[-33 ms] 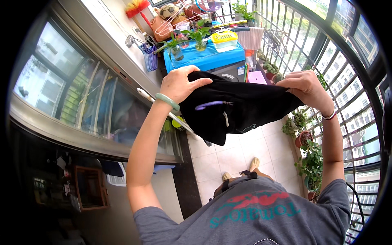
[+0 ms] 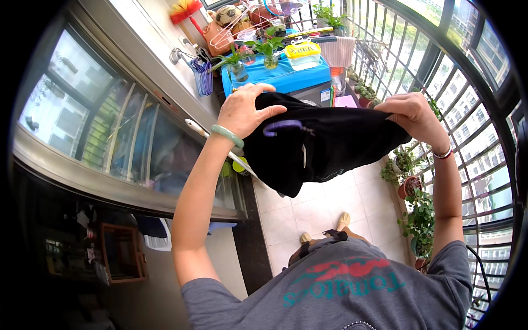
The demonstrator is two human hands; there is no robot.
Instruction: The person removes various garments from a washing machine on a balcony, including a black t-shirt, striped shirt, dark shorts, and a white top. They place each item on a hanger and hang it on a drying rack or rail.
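Observation:
A black cloth garment (image 2: 346, 140) is stretched between my two hands at chest height or above. My left hand (image 2: 246, 111) holds its upper left edge, thumb and fingers around the cloth. Its upper right corner is pinched by my right hand (image 2: 408, 116), the fingers pressed together. From the cloth's left half a purple cord (image 2: 281, 127) stands out, blurred, with a narrow white tag (image 2: 304, 156) below it. The lower edge hangs loose and dips to a point on the left. Folds hide the garment's exact kind.
A blue-covered box (image 2: 264, 82) ahead carries potted plants and a yellow-lidded container (image 2: 303, 54). Purple hangers (image 2: 202, 77) hang from the left wall near a white pole (image 2: 196, 127). Window bars (image 2: 467, 143) and potted plants (image 2: 418, 225) line the right; a sliding glass door (image 2: 118, 124) stands left.
The purple cord has swung slightly and blurred. The cloth has shifted a little, and my right hand has moved slightly upward. Both hands keep their hold.

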